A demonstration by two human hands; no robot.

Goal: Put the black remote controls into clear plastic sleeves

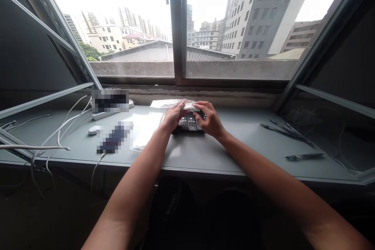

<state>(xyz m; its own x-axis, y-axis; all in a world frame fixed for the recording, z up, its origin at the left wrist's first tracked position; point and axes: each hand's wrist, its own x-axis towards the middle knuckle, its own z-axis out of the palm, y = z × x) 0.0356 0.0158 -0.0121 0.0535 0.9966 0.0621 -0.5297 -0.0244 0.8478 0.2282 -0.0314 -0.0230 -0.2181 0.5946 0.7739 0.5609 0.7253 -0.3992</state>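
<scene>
My left hand (172, 117) is closed on a clear plastic bag (168, 104), thumb on top, at the middle of the desk. On the bag's right end, the fingertips of my right hand (211, 120) are bent and appear to grip it. The right thumb reaches down close to several black remote controls (191, 122), which lie side by side under the bag with their buttons facing up. Their far ends are hidden by the bag and my hands. I cannot make out whether anything is inside the bag.
More clear plastic (146, 125) lies left of my hands. Farther left are a blurred-out phone-like object (115, 140) on a cable, a white rounded item (93, 130), a power strip (101, 115) and white cables (60, 125). Pens (304, 157) lie at right. A window stands behind.
</scene>
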